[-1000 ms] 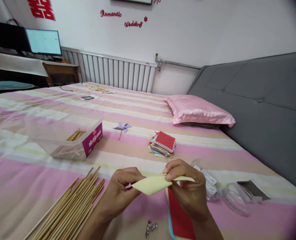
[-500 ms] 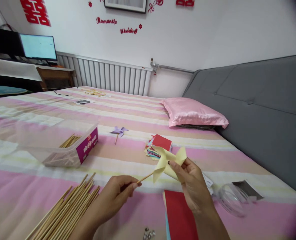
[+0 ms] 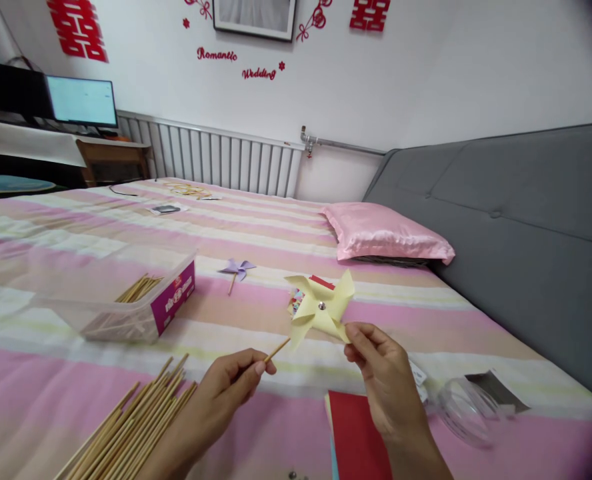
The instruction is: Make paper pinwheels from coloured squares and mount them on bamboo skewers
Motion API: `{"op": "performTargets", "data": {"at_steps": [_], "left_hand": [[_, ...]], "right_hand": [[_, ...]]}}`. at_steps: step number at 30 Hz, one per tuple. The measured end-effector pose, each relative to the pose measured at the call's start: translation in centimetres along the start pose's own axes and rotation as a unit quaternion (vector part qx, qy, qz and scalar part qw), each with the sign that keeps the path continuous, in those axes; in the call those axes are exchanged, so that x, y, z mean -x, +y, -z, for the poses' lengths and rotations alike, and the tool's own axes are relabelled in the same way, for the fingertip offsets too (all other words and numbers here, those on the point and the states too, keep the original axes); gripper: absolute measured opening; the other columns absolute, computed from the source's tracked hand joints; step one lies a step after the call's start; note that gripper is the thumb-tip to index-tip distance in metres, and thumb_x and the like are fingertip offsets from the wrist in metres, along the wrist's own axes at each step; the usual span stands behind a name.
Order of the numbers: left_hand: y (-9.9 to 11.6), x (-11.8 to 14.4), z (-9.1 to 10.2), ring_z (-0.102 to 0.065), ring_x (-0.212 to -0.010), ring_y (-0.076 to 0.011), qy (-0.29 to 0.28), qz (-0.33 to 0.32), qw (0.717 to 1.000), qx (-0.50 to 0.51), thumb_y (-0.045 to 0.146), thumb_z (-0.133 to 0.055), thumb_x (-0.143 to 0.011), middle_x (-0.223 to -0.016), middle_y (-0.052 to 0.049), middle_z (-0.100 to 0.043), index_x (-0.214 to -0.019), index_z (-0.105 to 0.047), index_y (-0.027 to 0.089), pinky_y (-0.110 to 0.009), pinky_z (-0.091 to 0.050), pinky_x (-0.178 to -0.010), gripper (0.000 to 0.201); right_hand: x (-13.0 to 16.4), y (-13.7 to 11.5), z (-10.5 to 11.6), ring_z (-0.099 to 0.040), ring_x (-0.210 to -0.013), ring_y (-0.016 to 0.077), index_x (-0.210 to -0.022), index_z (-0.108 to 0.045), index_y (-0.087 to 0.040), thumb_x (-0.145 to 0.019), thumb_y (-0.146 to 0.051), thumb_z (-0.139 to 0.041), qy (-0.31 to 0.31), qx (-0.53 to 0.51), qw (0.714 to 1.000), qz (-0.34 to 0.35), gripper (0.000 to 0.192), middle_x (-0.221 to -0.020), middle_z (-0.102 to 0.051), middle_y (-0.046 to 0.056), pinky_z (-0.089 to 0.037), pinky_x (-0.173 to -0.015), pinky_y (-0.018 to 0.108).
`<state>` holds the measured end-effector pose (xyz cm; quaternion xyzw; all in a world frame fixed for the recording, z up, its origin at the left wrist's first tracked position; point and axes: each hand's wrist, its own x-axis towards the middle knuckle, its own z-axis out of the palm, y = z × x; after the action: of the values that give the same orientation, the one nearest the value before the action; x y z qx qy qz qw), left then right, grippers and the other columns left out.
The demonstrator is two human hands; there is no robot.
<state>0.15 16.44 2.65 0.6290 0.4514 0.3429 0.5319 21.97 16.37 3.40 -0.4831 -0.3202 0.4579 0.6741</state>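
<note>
A pale yellow paper pinwheel (image 3: 320, 308) with a silver pin at its centre is held up over the striped bed. My left hand (image 3: 229, 385) pinches the lower end of its thin wooden stick (image 3: 277, 349). My right hand (image 3: 382, 375) pinches the pinwheel's lower right blade between thumb and fingers. Behind the pinwheel, partly hidden, lies a stack of coloured paper squares (image 3: 318, 283) with a red one on top.
A loose bundle of wooden sticks (image 3: 131, 420) lies at the lower left. A clear plastic box (image 3: 126, 300) holds more sticks. A purple pinwheel (image 3: 236, 269), red paper (image 3: 356, 433), a clear plastic lid (image 3: 463, 407) and a pink pillow (image 3: 383, 233) lie on the bed.
The folded yellow paper was turned and lifted; it now faces me as a pinwheel on its stick. My left hand moved down to the stick's end. The view tilted upward.
</note>
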Motion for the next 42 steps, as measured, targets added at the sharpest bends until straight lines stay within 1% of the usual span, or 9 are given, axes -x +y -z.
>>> {"op": "performTargets", "data": {"at_steps": [4, 9, 13, 17, 23, 27, 34, 39, 42], "left_hand": [[0.1, 0.0, -0.3, -0.024, -0.053, -0.0095, -0.001, 0.007, 1.000, 0.017, 0.049, -0.046, -0.085, -0.057, 0.006, -0.028, -0.087, -0.061, 0.014, -0.023, -0.017, -0.049, 0.038], [0.1, 0.0, -0.3, -0.025, -0.054, -0.0096, 0.005, 0.012, 1.000, 0.013, 0.050, -0.047, -0.084, -0.057, 0.006, -0.029, -0.087, -0.062, 0.015, -0.023, -0.018, -0.050, 0.038], [-0.2, 0.0, 0.1, -0.027, -0.055, -0.0101, 0.016, 0.019, 1.000, 0.001, 0.050, -0.046, -0.085, -0.058, 0.005, -0.030, -0.087, -0.063, 0.016, -0.023, -0.020, -0.052, 0.037], [-0.3, 0.0, 0.1, -0.032, -0.059, -0.0113, 0.017, 0.020, 0.999, -0.019, 0.048, -0.048, -0.083, -0.060, 0.004, -0.037, -0.086, -0.065, 0.017, -0.023, -0.023, -0.054, 0.036], [0.0, 0.0, -0.1, -0.032, -0.058, -0.0119, 0.023, 0.021, 0.999, -0.011, 0.050, -0.050, -0.081, -0.060, 0.003, -0.039, -0.085, -0.066, 0.016, -0.023, -0.023, -0.052, 0.037], [0.0, -0.1, -0.2, -0.031, -0.056, -0.0110, 0.024, 0.018, 1.000, 0.002, 0.050, -0.050, -0.082, -0.058, 0.003, -0.037, -0.086, -0.066, 0.016, -0.023, -0.022, -0.051, 0.037], [0.3, 0.0, -0.4, -0.032, -0.057, -0.0108, 0.020, 0.023, 1.000, 0.002, 0.048, -0.052, -0.081, -0.058, 0.003, -0.039, -0.085, -0.066, 0.015, -0.023, -0.021, -0.051, 0.036], [0.4, 0.0, -0.5, -0.031, -0.056, -0.0102, 0.018, 0.020, 1.000, 0.006, 0.048, -0.052, -0.082, -0.058, 0.004, -0.038, -0.084, -0.066, 0.014, -0.023, -0.021, -0.050, 0.036], [0.3, 0.0, -0.6, -0.031, -0.054, -0.0096, 0.020, 0.021, 0.999, 0.021, 0.048, -0.053, -0.081, -0.057, 0.004, -0.038, -0.084, -0.065, 0.014, -0.022, -0.021, -0.050, 0.036]], "right_hand": [[0.7, 0.5, -1.1, -0.049, -0.054, 0.0084, -0.071, -0.067, -0.017, -0.061, -0.040, -0.077, -0.045, 0.033, 0.998, -0.016, 0.027, -0.056, -0.057, -0.003, -0.038, -0.056, 0.021], [1.4, 0.1, -1.8, -0.054, -0.065, 0.0120, -0.074, -0.067, -0.016, -0.064, -0.040, -0.075, -0.107, 0.065, 0.992, -0.009, 0.027, -0.069, -0.064, 0.001, -0.040, -0.060, 0.023], [1.1, -1.3, -0.9, -0.058, -0.081, 0.0154, -0.100, -0.064, -0.020, -0.066, -0.044, -0.074, -0.054, 0.039, 0.997, 0.032, 0.043, -0.087, -0.066, 0.002, -0.042, -0.068, 0.023], [0.5, -1.8, 0.3, -0.056, -0.079, 0.0141, -0.115, -0.058, -0.025, -0.069, -0.045, -0.070, -0.008, 0.022, 0.998, 0.062, 0.052, -0.084, -0.062, -0.001, -0.043, -0.070, 0.024], [0.2, -0.6, 0.2, -0.052, -0.067, 0.0116, -0.078, -0.068, -0.019, -0.066, -0.040, -0.074, -0.008, 0.045, 0.998, 0.053, 0.026, -0.070, -0.060, -0.001, -0.042, -0.065, 0.023], [1.0, -0.5, -1.0, -0.050, -0.059, 0.0116, -0.078, -0.069, -0.016, -0.062, -0.042, -0.076, -0.036, 0.067, 0.997, 0.015, 0.031, -0.061, -0.058, -0.001, -0.041, -0.060, 0.024], [1.6, 0.0, -1.8, -0.050, -0.059, 0.0103, -0.070, -0.066, -0.015, -0.064, -0.039, -0.075, -0.106, 0.081, 0.991, -0.009, 0.027, -0.064, -0.060, 0.000, -0.040, -0.060, 0.022], [1.8, -0.1, -2.1, -0.052, -0.061, 0.0114, -0.076, -0.068, -0.015, -0.064, -0.041, -0.075, -0.112, 0.075, 0.991, 0.000, 0.029, -0.068, -0.063, 0.001, -0.042, -0.061, 0.023], [2.1, -0.6, -2.4, -0.057, -0.068, 0.0145, -0.084, -0.068, -0.017, -0.064, -0.043, -0.074, -0.087, 0.042, 0.995, 0.015, 0.034, -0.076, -0.067, 0.003, -0.044, -0.064, 0.025]]}}
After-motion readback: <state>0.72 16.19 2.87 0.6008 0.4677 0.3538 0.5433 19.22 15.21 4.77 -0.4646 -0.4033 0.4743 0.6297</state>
